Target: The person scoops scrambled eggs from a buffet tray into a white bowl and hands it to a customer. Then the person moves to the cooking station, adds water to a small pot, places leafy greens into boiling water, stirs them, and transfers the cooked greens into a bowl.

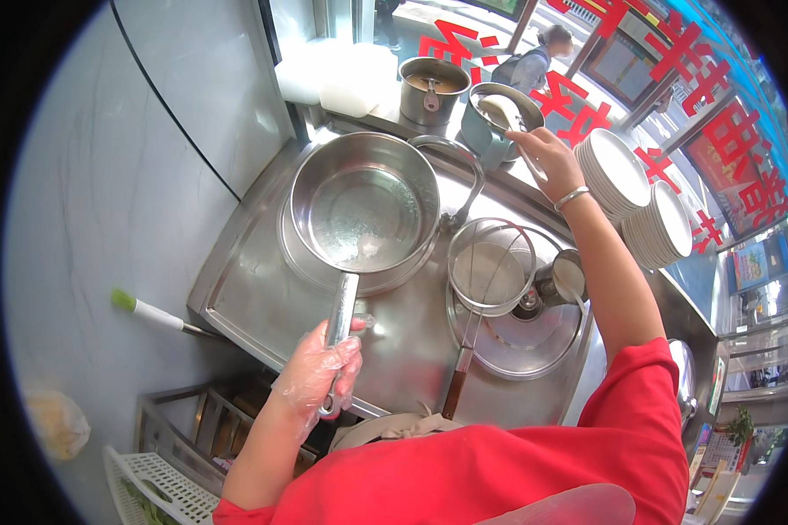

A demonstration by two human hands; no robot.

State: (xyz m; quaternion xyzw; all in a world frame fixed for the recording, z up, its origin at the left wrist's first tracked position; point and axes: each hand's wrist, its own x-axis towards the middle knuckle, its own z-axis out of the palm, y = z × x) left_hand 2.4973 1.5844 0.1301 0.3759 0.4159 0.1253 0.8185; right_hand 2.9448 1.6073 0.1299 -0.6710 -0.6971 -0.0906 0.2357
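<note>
My left hand [325,364], in a clear plastic glove, grips the long handle of a steel saucepan [366,216]. A little white substance lies in its bottom, and a round rim shows beneath it. My bare right hand [546,157], with a bangle at the wrist, holds a white spoon [507,111] at the open pot [471,134] on the ledge; the pot's contents are partly hidden. To the pan's right a wire strainer [492,269] with a wooden handle rests over a glass lid [532,351], beside a small metal cup [560,279] holding a utensil.
A faucet [476,177] curves beside the pan. Another steel pot [433,98] with a ladle, white containers [358,82] and stacked white plates [611,167] stand along the window ledge. A green-tipped brush [148,312] sticks out at left, above a white plastic basket [164,482]. A person [532,65] is outside.
</note>
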